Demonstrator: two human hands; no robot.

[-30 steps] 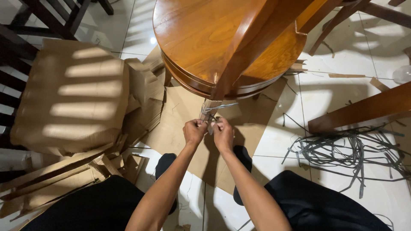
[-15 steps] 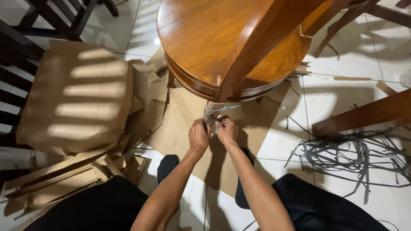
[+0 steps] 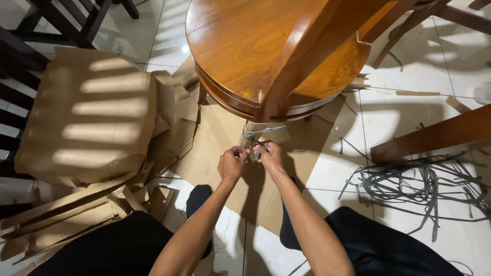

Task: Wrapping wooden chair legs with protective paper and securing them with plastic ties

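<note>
left hand (image 3: 231, 163) and right hand (image 3: 270, 156) pinch grey strap (image 3: 258, 134) on cardboard-wrapped leg (image 3: 250, 130) | round wooden table (image 3: 240, 46) far | loose straps (image 3: 419, 181) right | cardboard pile (image 3: 87, 122) left

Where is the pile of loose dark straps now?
In the head view, the pile of dark straps lies on the white tiled floor at the right, beside a wooden beam.

A large folded cardboard sheet (image 3: 89, 115) lies at the left over torn scraps (image 3: 66, 212). A tangle of dark plastic straps (image 3: 414, 184) sprawls right, near a wooden beam (image 3: 434, 135).
</note>
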